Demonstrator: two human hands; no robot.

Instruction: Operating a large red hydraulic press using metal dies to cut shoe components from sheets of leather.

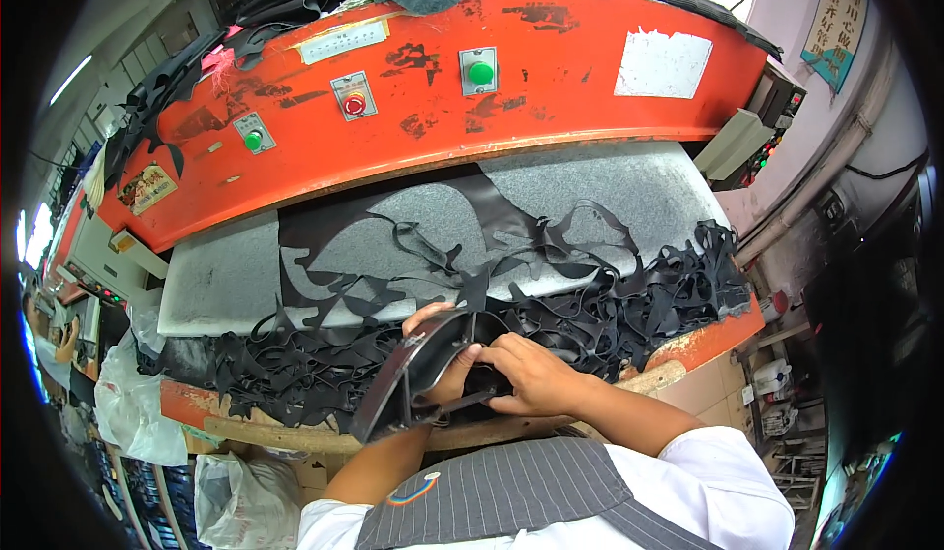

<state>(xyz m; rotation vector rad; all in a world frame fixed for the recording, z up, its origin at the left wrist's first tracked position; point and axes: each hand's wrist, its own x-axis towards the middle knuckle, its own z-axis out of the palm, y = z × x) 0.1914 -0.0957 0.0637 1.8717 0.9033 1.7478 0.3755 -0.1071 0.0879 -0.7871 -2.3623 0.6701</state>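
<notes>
A dark metal cutting die [395, 385], a curved-walled frame with cross bars, is held tilted above the machine's front edge. My left hand [450, 381] is closed round it, fingertips on the far rim and thumb inside the frame. Beside it, my right hand [536, 378] is bent round the die's right side, its fingers close to my left thumb. Whether a leather piece lies between those fingers is hidden. Beyond the die, a cut-out sheet of black leather [379, 201] lies on the pale cutting board [570, 176].
A heap of black leather scraps [580, 329] lines the board's near side. Above the board spans the red press beam [413, 93] with green buttons and a red one. A control box [747, 137] stands at right. Plastic bags [241, 496] hang at lower left.
</notes>
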